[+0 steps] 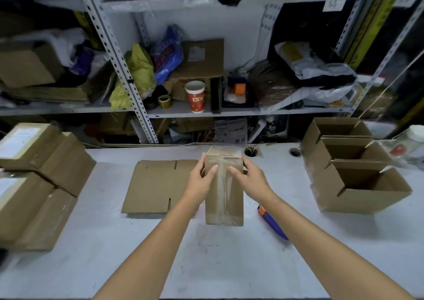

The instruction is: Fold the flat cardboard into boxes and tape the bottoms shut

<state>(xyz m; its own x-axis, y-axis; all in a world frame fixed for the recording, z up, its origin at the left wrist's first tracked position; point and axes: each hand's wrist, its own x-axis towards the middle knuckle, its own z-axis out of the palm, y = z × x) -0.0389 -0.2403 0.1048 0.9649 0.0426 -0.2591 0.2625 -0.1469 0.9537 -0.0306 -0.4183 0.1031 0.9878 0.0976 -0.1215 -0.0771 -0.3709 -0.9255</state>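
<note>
Where the hands meet: at the far end of the box (223,198), which sits on the table (96,242) with a strip of clear tape down the middle of its upper face.
Left hand (202,180): grips the box's left edge; thumb (214,169) flat on the upper face just left of the tape, the other fingers curled round the side.
Right hand (250,178): grips the right edge; thumb (232,170) just right of the tape, the other fingers wrapped round the side, mostly hidden.
Thumbs: close together, the tape between them.
Flat cardboard (158,185): just left of the left fingers.
Cutter (271,221): nearer the person than the right fingers, untouched.
Open boxes (358,185): well right of the right fingers.
</note>
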